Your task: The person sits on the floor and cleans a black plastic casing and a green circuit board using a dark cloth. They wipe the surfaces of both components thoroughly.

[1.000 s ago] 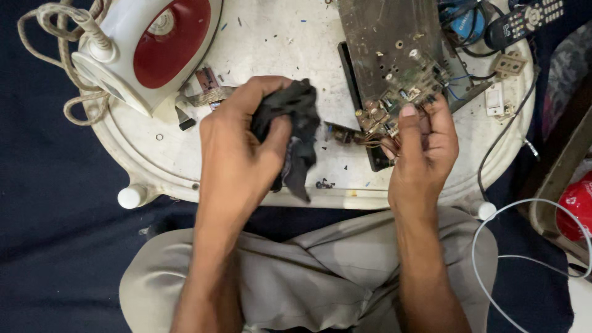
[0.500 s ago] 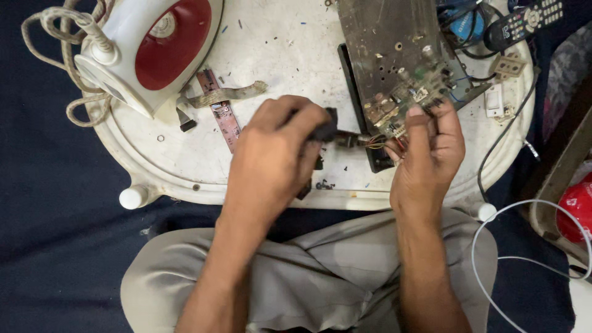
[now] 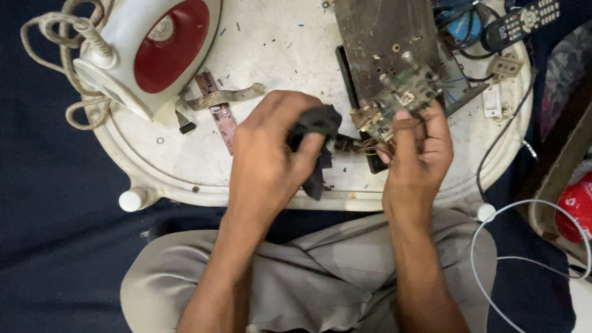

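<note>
So the left hand (image 3: 271, 160) is curled tight around a black part (image 3: 314, 132), thumb and fingers pressed onto it near the front-middle of the white tray (image 3: 166, 172). Its long axis runs roughly from the top right down toward the person's lap, with the lower end poking out under the palm close to the tray's front rim. A short stub and some thin wires (image 3: 367, 147) run sideways from it to the right, into the corner of the circuit board (image 3: 394, 68).

The right hand (image 3: 419, 154) pinches that near corner of the board between thumb and fingertips, fingers closed on the cluster of small parts there. The board's long side points away from the person, up toward the far edge of the tray.

Room-wise: bare tray surface sits to the left of the left hand, between it and the small brown strip (image 3: 221, 117). The white and red iron (image 3: 148, 55) fills the far left corner with its cord looped off the edge. A remote control (image 3: 521, 21) lies far right, and a white cable (image 3: 530, 246) curls past the right knee.
</note>
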